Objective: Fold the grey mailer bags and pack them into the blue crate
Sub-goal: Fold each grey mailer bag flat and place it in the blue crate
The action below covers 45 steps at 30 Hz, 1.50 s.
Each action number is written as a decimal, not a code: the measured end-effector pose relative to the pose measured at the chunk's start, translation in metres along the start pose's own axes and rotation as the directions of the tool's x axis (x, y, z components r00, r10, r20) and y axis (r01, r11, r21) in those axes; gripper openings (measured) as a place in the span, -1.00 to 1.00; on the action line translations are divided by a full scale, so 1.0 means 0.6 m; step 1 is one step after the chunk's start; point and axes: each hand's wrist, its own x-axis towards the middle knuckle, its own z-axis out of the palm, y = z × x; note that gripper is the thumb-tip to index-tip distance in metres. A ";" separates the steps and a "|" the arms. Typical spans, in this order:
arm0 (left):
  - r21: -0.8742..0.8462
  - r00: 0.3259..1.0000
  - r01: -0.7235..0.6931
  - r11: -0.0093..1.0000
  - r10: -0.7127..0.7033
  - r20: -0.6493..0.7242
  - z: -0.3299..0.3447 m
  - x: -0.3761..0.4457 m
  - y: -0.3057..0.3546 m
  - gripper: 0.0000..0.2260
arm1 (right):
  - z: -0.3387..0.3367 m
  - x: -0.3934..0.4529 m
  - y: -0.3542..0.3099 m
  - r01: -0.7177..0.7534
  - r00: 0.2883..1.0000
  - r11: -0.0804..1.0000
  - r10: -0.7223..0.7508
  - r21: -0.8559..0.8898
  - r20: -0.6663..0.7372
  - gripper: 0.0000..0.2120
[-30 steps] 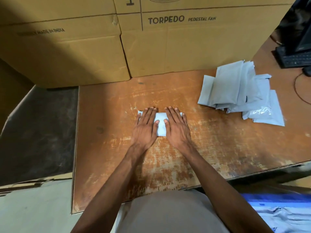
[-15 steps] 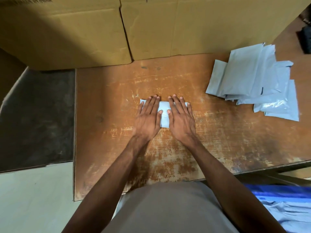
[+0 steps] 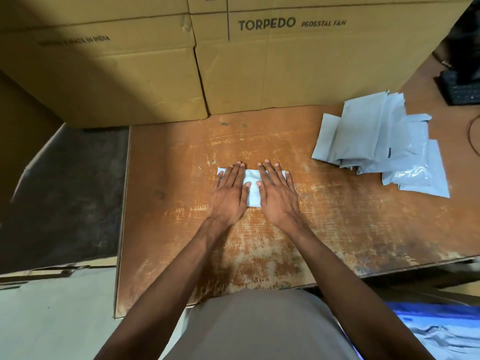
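Observation:
A folded grey mailer bag [image 3: 252, 188] lies flat on the worn wooden table [image 3: 337, 229], near its middle. My left hand [image 3: 230, 192] presses on its left part with straight fingers. My right hand [image 3: 278, 192] presses on its right part the same way, so only a strip of the bag shows between them. A loose pile of unfolded grey mailer bags [image 3: 376, 141] lies on the table's right side. The blue crate [image 3: 436, 310] stands low at the bottom right, below the table edge, with grey bags [image 3: 446, 339] inside it.
Large cardboard boxes [image 3: 285, 63] stand along the table's back edge. A black keyboard [image 3: 459, 89] and a thin cable [image 3: 471, 133] are at the far right. A dark surface [image 3: 65, 193] lies left of the table.
Both hands stay flat on the folded bag. The view has tilted back up, so the printed boxes and keyboard show again.

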 end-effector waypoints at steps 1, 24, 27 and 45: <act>-0.007 1.000 0.003 1.000 -0.003 0.002 -0.001 -0.002 0.000 -0.47 | -0.003 -0.002 0.001 0.003 1.000 1.000 -0.003 0.005 -0.001 -0.44; -0.067 0.999 0.017 0.998 -0.019 -0.034 0.008 -0.027 -0.020 -0.49 | 0.008 -0.027 -0.015 0.089 0.994 0.996 -0.091 -0.030 -0.056 -0.47; -0.048 0.999 0.025 0.999 -0.027 -0.030 0.006 -0.026 -0.017 -0.49 | 0.010 -0.024 -0.014 0.088 0.995 0.995 -0.090 -0.040 -0.042 -0.47; -0.120 0.997 0.037 0.992 -0.028 0.074 -0.016 -0.028 -0.013 -0.47 | 0.002 -0.023 -0.004 0.116 0.993 0.981 -0.114 0.153 -0.026 -0.47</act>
